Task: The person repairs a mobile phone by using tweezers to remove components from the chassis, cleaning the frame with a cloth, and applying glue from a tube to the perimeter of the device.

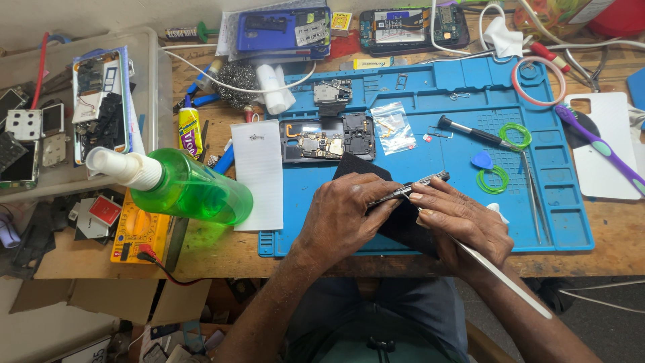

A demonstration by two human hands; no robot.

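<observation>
Two hands, left hand point(346, 215) and right hand point(460, 225), grip one tweezers point(410, 189) over one black phone point(396, 218).

Single view only: head-worn camera, above the near edge of the wooden desk point(215, 252), looking steeply down and forward, away from the wearer. Close range, arm's reach. Frame centre falls on the blue rubber work mat point(437, 128). Wearer's lap and both forearms enter from 6 o'clock. Clear plastic storage bin point(151, 87) sits at 9 to 10 o'clock; white flat phone back cover point(601, 144) at 3 o'clock. No second view, so no overlap.
</observation>
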